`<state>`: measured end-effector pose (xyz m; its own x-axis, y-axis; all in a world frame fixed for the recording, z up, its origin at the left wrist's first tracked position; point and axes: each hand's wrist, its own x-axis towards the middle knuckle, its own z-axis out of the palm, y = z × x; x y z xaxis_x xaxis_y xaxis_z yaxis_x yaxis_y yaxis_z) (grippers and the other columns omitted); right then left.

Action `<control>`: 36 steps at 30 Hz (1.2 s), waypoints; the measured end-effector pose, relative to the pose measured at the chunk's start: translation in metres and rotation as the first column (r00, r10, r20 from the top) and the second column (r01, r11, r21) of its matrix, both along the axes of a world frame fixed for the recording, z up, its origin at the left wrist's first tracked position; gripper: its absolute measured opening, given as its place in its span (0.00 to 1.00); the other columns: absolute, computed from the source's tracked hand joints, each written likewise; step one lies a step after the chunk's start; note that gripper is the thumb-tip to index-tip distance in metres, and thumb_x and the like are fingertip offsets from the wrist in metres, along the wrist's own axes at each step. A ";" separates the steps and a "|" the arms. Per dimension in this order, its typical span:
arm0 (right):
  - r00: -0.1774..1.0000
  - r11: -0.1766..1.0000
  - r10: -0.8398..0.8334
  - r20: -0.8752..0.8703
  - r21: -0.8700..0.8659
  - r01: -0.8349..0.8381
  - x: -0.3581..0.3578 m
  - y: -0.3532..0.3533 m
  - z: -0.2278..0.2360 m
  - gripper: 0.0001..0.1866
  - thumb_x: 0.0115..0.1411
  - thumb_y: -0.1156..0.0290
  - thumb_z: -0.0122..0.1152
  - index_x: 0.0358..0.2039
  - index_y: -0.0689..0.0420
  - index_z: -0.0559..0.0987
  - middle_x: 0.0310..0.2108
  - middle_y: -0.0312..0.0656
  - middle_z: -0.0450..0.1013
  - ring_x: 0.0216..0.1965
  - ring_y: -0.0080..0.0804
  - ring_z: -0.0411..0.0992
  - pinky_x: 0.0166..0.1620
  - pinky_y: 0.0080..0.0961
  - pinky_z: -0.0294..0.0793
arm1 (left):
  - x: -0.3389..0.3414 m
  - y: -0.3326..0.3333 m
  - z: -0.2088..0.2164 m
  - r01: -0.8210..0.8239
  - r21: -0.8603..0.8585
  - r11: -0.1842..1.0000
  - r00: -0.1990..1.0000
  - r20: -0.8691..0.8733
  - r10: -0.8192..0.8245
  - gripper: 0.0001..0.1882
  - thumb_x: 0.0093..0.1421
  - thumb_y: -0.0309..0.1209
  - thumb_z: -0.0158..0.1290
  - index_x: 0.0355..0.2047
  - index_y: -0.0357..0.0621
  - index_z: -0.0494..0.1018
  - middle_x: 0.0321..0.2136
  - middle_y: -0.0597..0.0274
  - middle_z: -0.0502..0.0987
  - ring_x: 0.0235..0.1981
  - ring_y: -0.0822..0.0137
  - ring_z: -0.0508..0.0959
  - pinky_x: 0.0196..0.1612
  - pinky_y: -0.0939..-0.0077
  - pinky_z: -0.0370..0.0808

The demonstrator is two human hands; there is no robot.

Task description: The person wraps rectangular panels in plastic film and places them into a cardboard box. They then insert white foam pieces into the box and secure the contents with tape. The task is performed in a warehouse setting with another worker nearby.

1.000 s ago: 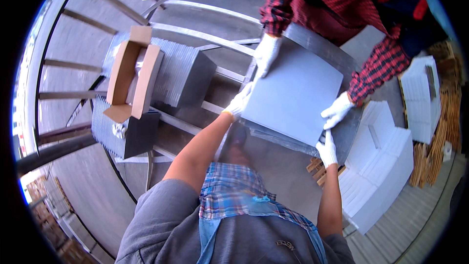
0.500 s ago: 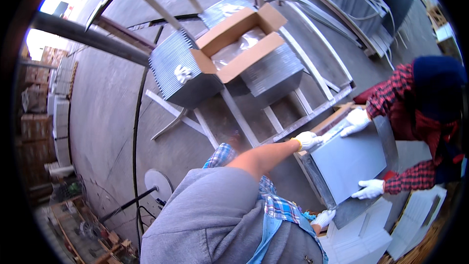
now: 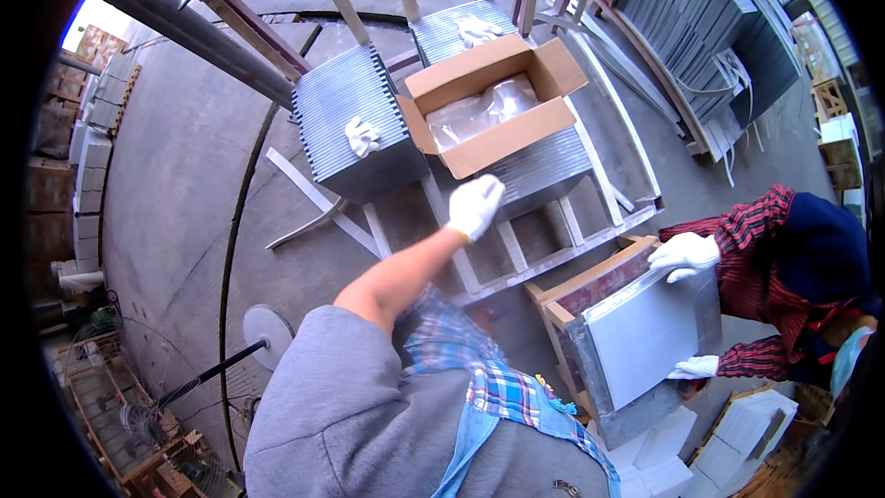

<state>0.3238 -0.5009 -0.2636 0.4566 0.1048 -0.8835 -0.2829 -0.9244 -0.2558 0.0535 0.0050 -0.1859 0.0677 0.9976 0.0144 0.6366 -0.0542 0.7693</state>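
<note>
My left arm reaches forward, and my white-gloved left hand (image 3: 477, 207) is just below the near corner of an open cardboard box (image 3: 516, 145). Its fingers look bunched together, with nothing visible in them; whether it touches the grey ridged stack (image 3: 548, 166) beside it I cannot tell. Clear plastic wrapping (image 3: 484, 109) lies inside the box. My right hand is out of sight. At right, a co-worker's gloved hands (image 3: 687, 255) rest on the top edge and lower side of a pale flat panel (image 3: 643, 337), which lies on a grey sheet over a wooden stand (image 3: 558, 314).
Another ridged stack (image 3: 341, 111) carries a crumpled white glove (image 3: 362, 136). Both stacks stand on a metal frame (image 3: 516, 254) with upright posts. Grey panels (image 3: 678, 28) are piled at the far right. A round disc on a pole (image 3: 267, 337) stands to my left, and white blocks (image 3: 742, 433) lie lower right.
My left hand has left the pale panel and swung left to the box. My right hand, earlier at the panel's near corner, has gone from view. The co-worker's hands stay at the panel.
</note>
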 end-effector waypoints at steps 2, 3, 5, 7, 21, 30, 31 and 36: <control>0.995 0.996 0.091 -0.046 0.022 -0.090 -0.012 0.017 -0.002 0.25 0.66 0.64 0.56 0.62 0.60 0.71 0.40 0.42 0.76 0.38 0.32 0.75 0.42 0.32 0.75 | -0.009 0.050 0.016 -0.015 0.116 0.993 0.999 -0.029 0.019 0.11 0.65 0.39 0.53 0.34 0.46 0.78 0.32 0.51 0.81 0.35 0.47 0.80 0.40 0.58 0.76; 0.995 0.996 0.081 -0.064 0.051 -0.078 -0.016 0.033 0.001 0.26 0.66 0.62 0.57 0.61 0.60 0.72 0.38 0.42 0.77 0.37 0.31 0.76 0.41 0.31 0.76 | -0.013 0.074 0.016 -0.053 0.143 0.988 0.999 0.010 0.052 0.12 0.65 0.40 0.53 0.35 0.46 0.78 0.34 0.50 0.81 0.37 0.47 0.80 0.41 0.58 0.76; 0.993 0.991 -0.017 -0.119 0.130 0.033 -0.044 0.105 0.054 0.24 0.65 0.70 0.58 0.61 0.61 0.71 0.36 0.40 0.75 0.32 0.26 0.73 0.33 0.26 0.76 | -0.023 0.122 -0.001 -0.086 0.031 0.996 0.996 0.006 0.086 0.14 0.64 0.43 0.52 0.38 0.45 0.77 0.36 0.48 0.81 0.41 0.47 0.80 0.46 0.57 0.74; 0.995 0.978 0.057 -0.082 0.203 -0.039 -0.066 0.122 0.055 0.24 0.65 0.70 0.58 0.61 0.62 0.71 0.36 0.41 0.76 0.32 0.26 0.74 0.36 0.26 0.76 | -0.038 0.165 -0.052 -0.112 -0.028 0.993 0.987 -0.120 0.108 0.20 0.63 0.47 0.52 0.44 0.45 0.76 0.44 0.45 0.80 0.45 0.46 0.79 0.50 0.56 0.74; 0.954 0.949 0.297 0.032 0.099 -0.299 -0.139 0.066 0.006 0.24 0.64 0.63 0.63 0.58 0.59 0.77 0.44 0.42 0.80 0.41 0.26 0.76 0.47 0.25 0.75 | -0.021 0.247 -0.143 0.097 -0.219 0.971 0.863 -0.467 -0.192 0.24 0.57 0.51 0.57 0.45 0.47 0.75 0.45 0.48 0.78 0.47 0.48 0.78 0.48 0.51 0.74; 0.998 0.998 0.011 -0.066 0.064 -0.006 -0.135 0.202 0.057 0.21 0.66 0.71 0.58 0.59 0.59 0.75 0.32 0.38 0.76 0.31 0.22 0.74 0.31 0.22 0.74 | -0.033 0.249 -0.138 0.263 -0.002 0.965 0.842 -0.487 -0.230 0.10 0.61 0.37 0.51 0.32 0.48 0.80 0.28 0.51 0.81 0.33 0.49 0.81 0.39 0.52 0.76; 0.998 0.997 0.003 -0.061 0.077 0.001 -0.134 0.222 0.063 0.20 0.67 0.71 0.57 0.58 0.60 0.74 0.32 0.36 0.75 0.29 0.20 0.72 0.30 0.19 0.71 | -0.032 0.245 -0.130 0.270 0.024 0.963 0.847 -0.482 -0.225 0.10 0.60 0.37 0.51 0.32 0.49 0.80 0.28 0.51 0.81 0.32 0.49 0.81 0.38 0.52 0.77; 0.993 0.956 0.114 -0.007 0.274 -0.108 -0.121 0.321 0.090 0.21 0.67 0.73 0.56 0.60 0.63 0.73 0.36 0.35 0.74 0.32 0.17 0.69 0.35 0.17 0.71 | -0.032 0.229 -0.078 0.419 -0.078 0.905 0.881 -0.207 -0.426 0.12 0.57 0.40 0.55 0.29 0.44 0.79 0.29 0.48 0.81 0.33 0.48 0.81 0.41 0.53 0.76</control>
<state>0.2027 -0.1803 -0.1737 0.4086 0.3924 -0.8240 -0.1910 -0.8461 -0.4976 0.0216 0.2337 -0.2635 0.4806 0.8735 -0.0775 0.7073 -0.3339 0.6231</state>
